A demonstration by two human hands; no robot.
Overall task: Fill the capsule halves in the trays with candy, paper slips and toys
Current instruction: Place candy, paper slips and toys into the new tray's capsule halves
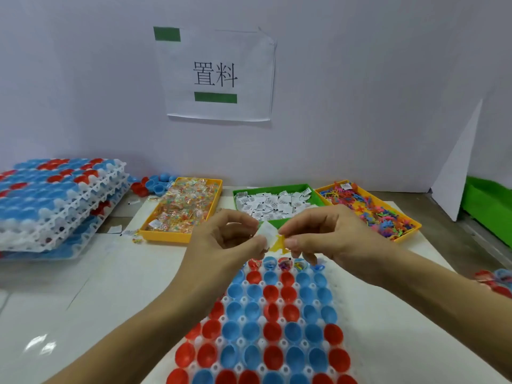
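Capsule halves (266, 325) lying red and blue in the near tray (336, 295), only the far row filled. Left hand (230, 239) pinching a paper slip (267, 231), right hand (327, 234) pinching a yellow toy (278, 243). Judging next: lowering both into an empty half of the second row.

Red and blue capsule halves (270, 314)

A white sheet of paper (219, 76) stuck on the wall behind the desk carries two large black Chinese characters, 置料, printed in its middle. A plain green bar sits above the characters at the sheet's top left corner and another just below them; neither bar bears writing. The small paper slips (273, 203) in the green bin show dark print, too small to read.
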